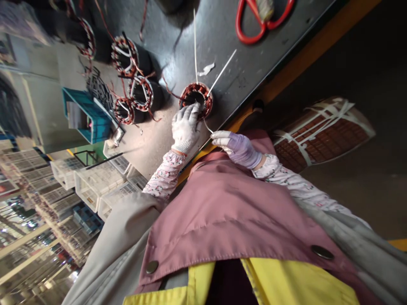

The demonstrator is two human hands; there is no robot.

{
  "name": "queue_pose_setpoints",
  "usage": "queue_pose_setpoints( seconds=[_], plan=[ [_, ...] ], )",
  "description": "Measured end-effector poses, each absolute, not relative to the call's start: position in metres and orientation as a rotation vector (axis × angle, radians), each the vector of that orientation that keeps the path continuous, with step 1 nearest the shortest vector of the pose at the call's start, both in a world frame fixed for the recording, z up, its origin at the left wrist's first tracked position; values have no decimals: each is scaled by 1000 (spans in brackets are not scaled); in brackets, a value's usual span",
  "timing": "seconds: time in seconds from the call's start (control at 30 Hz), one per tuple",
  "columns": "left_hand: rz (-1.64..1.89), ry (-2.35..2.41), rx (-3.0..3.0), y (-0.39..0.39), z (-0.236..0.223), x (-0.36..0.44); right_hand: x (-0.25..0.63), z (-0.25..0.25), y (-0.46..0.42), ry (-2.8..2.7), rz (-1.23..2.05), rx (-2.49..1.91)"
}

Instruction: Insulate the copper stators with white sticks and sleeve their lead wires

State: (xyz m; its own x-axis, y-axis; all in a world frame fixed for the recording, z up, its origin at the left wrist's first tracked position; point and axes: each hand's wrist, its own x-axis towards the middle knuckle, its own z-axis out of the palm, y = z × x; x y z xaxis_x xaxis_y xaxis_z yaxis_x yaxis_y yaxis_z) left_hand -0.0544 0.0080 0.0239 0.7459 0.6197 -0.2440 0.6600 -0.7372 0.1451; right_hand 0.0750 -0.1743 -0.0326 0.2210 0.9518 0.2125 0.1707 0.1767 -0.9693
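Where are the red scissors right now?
In the head view, the red scissors lie at the top edge on the dark bench, up and right of the stator under the left hand.

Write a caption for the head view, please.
Left hand grips a copper-wound stator; right hand pinches a white strand.

Red-handled scissors [262, 21] on the bench top; more copper-wound stators [124, 56] stood in a row beyond; teal crate [85, 116] and stacked white perforated crates [98, 184] further left; strapped brown bundle [321, 133] on the floor, right.
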Motion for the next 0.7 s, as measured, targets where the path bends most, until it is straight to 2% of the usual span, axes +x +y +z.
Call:
queue_pose_setpoints(
  seconds=[0.2,0.43,0.6,0.7],
  plan=[
    [-241,872,2742,6,25,-53,77,-13,-193,-1157,761,-1301],
    [-194,874,2672,10,6,-58,73,-18,-187,-1118,947,-1232],
    [-218,879,2648,13,4,-59,107,-36,-181,-473,1162,-1239],
    [-220,902,2627,12,3,-58,109,-36,-148,-166,1457,-1270]
  ],
)
